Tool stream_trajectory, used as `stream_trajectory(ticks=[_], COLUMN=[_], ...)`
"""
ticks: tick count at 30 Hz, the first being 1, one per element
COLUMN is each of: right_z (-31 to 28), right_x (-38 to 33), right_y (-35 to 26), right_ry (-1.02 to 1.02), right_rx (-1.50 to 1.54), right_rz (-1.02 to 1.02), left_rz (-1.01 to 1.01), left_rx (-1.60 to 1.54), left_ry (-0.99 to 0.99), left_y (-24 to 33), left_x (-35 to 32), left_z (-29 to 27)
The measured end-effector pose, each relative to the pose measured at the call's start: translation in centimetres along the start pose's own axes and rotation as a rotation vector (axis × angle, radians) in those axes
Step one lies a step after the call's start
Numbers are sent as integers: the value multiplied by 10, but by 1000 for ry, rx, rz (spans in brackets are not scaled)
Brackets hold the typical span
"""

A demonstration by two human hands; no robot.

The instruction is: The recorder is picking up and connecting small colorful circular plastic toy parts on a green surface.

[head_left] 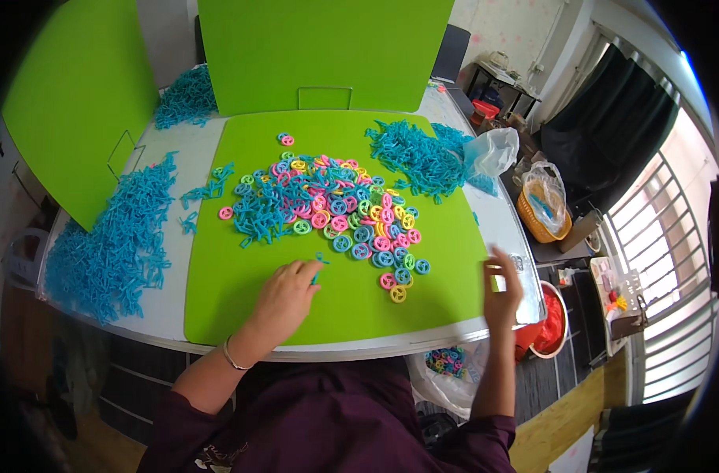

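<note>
My left hand [287,296] is low over the green board [241,311], its thumb and fingers closed on a small teal plastic piece [315,277]. Another teal bit [321,258] shows just beyond the fingertips. My right hand [501,293] is raised by the board's right edge, fingers apart, with nothing visible in it. In the board's middle lies a heap of small spoked plastic wheels [340,206] in pink, blue, yellow and green. Loose teal pieces [261,214] are mixed into its left side.
Large piles of teal pieces lie on the left [115,244], back left [187,96] and back right [414,156]. Upright green boards [320,55] stand behind and left. A clear bag [489,158] sits at the right; a bag of coloured pieces [446,361] hangs below the table's edge.
</note>
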State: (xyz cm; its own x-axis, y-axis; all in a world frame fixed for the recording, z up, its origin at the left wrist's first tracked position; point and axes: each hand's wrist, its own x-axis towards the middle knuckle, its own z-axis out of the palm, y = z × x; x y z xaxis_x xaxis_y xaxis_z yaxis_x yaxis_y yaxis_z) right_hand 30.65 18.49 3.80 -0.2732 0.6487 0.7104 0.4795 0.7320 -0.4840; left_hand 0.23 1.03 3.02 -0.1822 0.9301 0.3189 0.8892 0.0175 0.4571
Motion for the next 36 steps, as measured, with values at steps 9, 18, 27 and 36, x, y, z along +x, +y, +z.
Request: stream_trajectory(ticks=[9, 18, 27, 36], right_z=[58, 63, 78, 97], right_x=[-9, -25, -31, -37], right_y=[-114, -98, -92, -126], right_ry=[-860, -623, -487, -485], right_rx=[583, 735, 957, 1013], right_rz=[91, 586, 724, 642], left_rz=[317, 298, -169, -451], left_rx=[-466, 16, -556, -1364], left_ry=[9, 170, -92, 66], left_y=[22, -28, 6, 16], left_x=[-3, 77, 46, -18], left_z=[-14, 31, -8, 16])
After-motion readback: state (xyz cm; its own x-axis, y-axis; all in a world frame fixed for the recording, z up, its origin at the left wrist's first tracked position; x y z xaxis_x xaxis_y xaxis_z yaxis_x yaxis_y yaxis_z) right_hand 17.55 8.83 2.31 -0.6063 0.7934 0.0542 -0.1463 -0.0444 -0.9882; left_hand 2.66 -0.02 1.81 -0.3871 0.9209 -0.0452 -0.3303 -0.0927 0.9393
